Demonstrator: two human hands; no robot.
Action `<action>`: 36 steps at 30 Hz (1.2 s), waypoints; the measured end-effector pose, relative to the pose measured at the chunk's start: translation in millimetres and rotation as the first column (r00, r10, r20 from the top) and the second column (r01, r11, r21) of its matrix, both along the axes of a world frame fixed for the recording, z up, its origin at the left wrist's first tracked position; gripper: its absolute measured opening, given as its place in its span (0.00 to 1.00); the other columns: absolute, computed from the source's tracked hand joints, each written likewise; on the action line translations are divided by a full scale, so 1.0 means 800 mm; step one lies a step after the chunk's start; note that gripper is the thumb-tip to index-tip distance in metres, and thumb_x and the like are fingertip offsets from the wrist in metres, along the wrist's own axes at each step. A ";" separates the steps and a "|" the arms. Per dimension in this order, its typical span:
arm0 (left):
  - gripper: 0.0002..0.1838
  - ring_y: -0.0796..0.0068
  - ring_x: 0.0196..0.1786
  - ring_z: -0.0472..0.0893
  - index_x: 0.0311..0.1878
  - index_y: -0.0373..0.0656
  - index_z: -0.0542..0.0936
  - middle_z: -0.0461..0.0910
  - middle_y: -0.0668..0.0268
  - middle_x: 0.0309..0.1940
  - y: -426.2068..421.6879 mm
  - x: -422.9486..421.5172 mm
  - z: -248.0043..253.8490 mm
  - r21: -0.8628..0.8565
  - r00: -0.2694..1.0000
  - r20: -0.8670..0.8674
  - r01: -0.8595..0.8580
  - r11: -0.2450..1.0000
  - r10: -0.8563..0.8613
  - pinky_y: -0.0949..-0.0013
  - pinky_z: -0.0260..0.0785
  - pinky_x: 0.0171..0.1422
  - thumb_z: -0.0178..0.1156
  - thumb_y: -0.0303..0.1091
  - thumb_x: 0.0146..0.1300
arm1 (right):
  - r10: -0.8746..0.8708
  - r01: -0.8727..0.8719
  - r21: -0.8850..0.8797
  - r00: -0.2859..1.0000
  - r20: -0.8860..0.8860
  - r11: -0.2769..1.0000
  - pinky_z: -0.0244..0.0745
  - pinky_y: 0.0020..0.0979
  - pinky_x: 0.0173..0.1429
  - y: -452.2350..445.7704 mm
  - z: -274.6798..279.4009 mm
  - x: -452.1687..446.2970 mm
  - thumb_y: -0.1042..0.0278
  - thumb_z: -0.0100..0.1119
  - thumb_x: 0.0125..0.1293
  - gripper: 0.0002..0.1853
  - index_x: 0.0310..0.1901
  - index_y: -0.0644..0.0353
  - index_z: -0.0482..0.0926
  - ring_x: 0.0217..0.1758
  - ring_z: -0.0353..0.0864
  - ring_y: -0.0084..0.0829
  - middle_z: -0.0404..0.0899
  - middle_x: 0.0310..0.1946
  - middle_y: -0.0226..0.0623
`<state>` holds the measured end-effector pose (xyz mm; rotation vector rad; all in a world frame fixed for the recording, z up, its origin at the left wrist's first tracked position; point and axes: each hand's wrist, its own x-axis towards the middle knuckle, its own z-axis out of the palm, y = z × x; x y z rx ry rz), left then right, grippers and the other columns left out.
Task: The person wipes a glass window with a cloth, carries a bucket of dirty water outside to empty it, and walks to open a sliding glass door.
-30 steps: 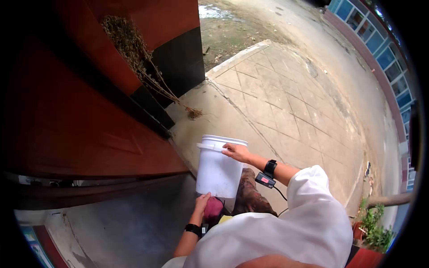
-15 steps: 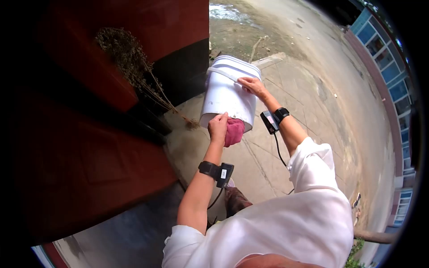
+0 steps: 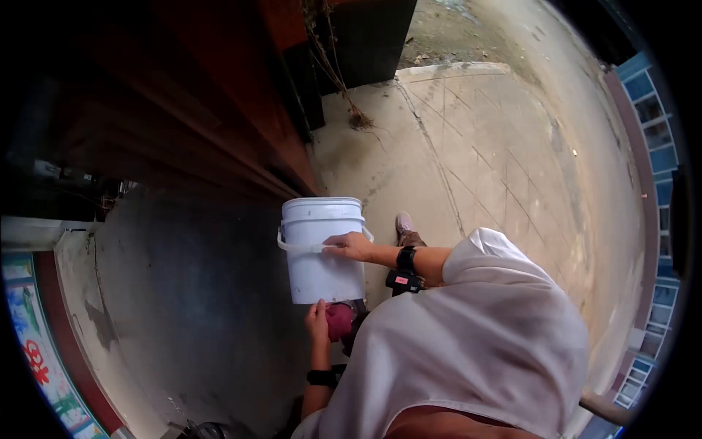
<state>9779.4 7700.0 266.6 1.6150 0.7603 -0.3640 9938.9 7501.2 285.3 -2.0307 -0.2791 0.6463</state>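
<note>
A white plastic bucket (image 3: pixel 325 274) is tilted in front of me, its rim end away from me and its base toward me. My right hand (image 3: pixel 349 246) is closed on the white handle (image 3: pixel 306 249) across the bucket's side. At the near, bottom end, my left hand (image 3: pixel 317 320) is closed against the base edge. A dark pink cloth (image 3: pixel 338 320) is bunched in that hand, under the bucket's base. The bucket's inside is hidden from me.
A dark red door (image 3: pixel 241 146) stands at the left, with a dry twig broom (image 3: pixel 358 117) beyond it. Dark smooth floor (image 3: pixel 197 293) lies at left, pale concrete (image 3: pixel 468 146) at right. A shoe (image 3: pixel 403 222) shows past my right arm.
My view has turned, and the bucket has shifted down and left in it, from above the pale concrete to beside the dark floor. Both hands keep their hold.
</note>
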 end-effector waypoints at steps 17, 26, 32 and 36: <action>0.20 0.73 0.37 0.77 0.48 0.40 0.74 0.79 0.62 0.35 0.490 -0.324 0.013 -0.039 0.561 0.248 -0.809 0.586 0.790 0.69 0.68 0.45 0.58 0.43 0.56 | 0.616 -0.548 0.441 0.787 -0.015 0.711 0.66 0.17 0.34 0.680 0.217 -0.159 0.73 0.59 0.55 0.22 0.53 0.65 0.71 0.31 0.70 0.14 0.75 0.34 0.27; 0.27 0.70 0.41 0.76 0.54 0.38 0.69 0.75 0.56 0.42 0.752 -0.400 -0.024 0.049 0.219 0.141 -0.976 0.214 0.965 0.71 0.71 0.44 0.62 0.33 0.49 | 0.715 -0.503 0.546 0.635 -0.293 0.670 0.57 0.16 0.22 1.024 0.247 -0.044 0.71 0.56 0.58 0.20 0.53 0.64 0.70 0.20 0.64 0.12 0.73 0.25 0.24; 0.15 0.65 0.35 0.78 0.42 0.37 0.75 0.77 0.59 0.30 0.710 -0.523 -0.059 0.101 -0.398 0.016 -0.912 -0.397 0.917 0.64 0.73 0.38 0.57 0.29 0.49 | 0.605 -0.329 0.525 0.595 -0.530 0.785 0.62 0.17 0.24 1.307 0.135 -0.032 0.72 0.57 0.55 0.14 0.43 0.61 0.70 0.22 0.66 0.16 0.70 0.25 0.25; 0.07 0.65 0.32 0.78 0.34 0.39 0.76 0.76 0.59 0.25 0.722 -0.553 -0.088 0.082 -0.344 -0.183 -0.939 -0.334 0.921 0.62 0.71 0.34 0.54 0.29 0.51 | 0.462 -0.186 0.469 0.665 -0.587 0.863 0.65 0.19 0.22 1.493 0.057 0.014 0.75 0.58 0.51 0.08 0.34 0.61 0.71 0.19 0.68 0.19 0.71 0.21 0.29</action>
